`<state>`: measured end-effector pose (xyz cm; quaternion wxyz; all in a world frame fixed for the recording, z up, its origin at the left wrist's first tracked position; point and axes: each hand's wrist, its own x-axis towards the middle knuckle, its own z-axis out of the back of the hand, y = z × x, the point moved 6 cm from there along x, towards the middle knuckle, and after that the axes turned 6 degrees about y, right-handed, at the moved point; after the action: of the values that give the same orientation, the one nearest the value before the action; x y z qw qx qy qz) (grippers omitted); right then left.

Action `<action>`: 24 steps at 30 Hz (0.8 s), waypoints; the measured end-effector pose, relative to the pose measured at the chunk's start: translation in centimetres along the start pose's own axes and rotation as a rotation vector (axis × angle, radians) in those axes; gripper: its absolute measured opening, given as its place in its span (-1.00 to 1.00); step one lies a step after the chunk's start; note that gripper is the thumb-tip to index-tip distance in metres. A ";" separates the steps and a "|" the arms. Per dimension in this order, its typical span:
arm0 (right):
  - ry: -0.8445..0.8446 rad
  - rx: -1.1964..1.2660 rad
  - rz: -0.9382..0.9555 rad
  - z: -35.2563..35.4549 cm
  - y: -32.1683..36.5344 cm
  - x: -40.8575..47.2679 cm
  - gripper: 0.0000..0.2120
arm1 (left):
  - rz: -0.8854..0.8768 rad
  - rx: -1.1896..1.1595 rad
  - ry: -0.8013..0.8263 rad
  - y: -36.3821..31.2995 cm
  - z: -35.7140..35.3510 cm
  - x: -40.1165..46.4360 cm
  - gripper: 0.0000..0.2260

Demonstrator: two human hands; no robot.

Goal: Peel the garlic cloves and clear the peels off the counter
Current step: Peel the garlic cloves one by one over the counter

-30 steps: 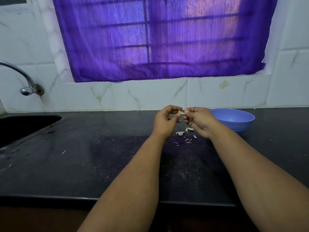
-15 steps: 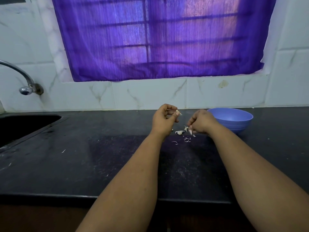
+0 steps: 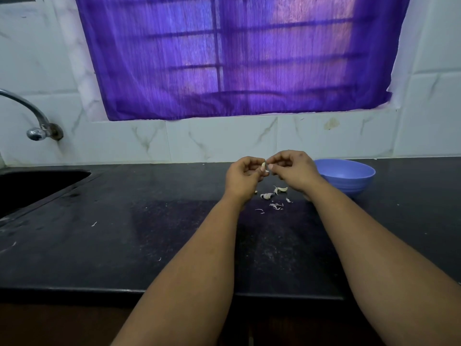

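My left hand holds a small pale garlic clove between thumb and fingers, above the black counter. My right hand has its fingertips pinched on the same clove from the right. Below the hands, several thin garlic peels lie scattered on the counter, with two larger garlic pieces among them. A blue bowl stands just right of my right hand.
A dark sink is set into the counter at far left, with a metal tap on the tiled wall above it. A purple curtain covers the window. A few stray peel flakes lie left of my arms.
My right hand dipped down to the peel pile on the counter, then rose back up to the clove in my left hand. The left hand stayed about where it was.
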<state>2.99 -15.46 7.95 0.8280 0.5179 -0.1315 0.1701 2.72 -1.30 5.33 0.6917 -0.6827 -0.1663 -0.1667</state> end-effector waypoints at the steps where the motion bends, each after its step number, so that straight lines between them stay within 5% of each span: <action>1: 0.003 0.007 0.013 -0.3 0.1 0.0 -0.92 | -0.001 -0.011 0.003 -0.1 0.0 -0.1 -0.91; 11: -0.041 0.051 0.014 -0.2 -0.4 0.3 -0.96 | 0.025 0.055 -0.011 -0.4 0.1 -0.2 -0.84; 19: 0.068 0.425 -0.114 -1.0 -1.0 0.3 -0.90 | 0.085 0.369 -0.034 1.0 0.8 0.1 -0.81; 24: 0.113 0.389 -0.123 -1.3 -1.1 0.1 -0.89 | 0.035 0.181 0.017 0.1 -0.3 -0.1 -0.85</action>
<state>3.60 -14.69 6.59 0.7272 0.6648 -0.0175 0.1703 2.66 -1.58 5.14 0.7549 -0.6185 -0.1631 -0.1448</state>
